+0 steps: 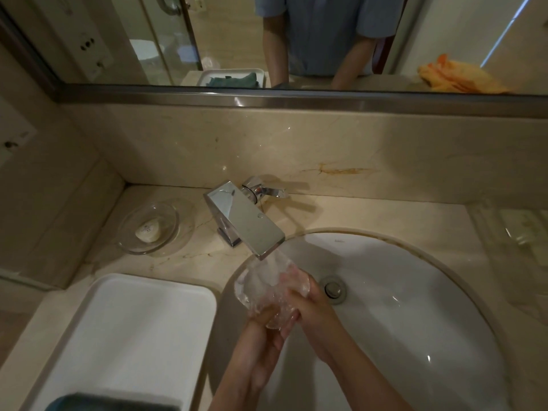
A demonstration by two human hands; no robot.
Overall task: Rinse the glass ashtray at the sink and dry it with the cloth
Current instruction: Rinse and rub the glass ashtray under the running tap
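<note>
Nearest, at the bottom left, a white tray (142,315) sits on the table (341,215); a dark blue-green cloth (118,404) lies at its near edge. Just past it the two hands meet over the white sink (415,307); the left hand (261,351) grips the near edge of the glass ashtray (261,289) with its thumb on top; the right hand (308,307) curls its fingers over the right side. The ashtray is tipped under the water from the tap (246,221), so this looks like the rinsing step. Next, I think, the water must be shut off and the cloth picked up; wet glass may slip. Farther left, a glass dish (130,241) holds a small soap (148,231).
</note>
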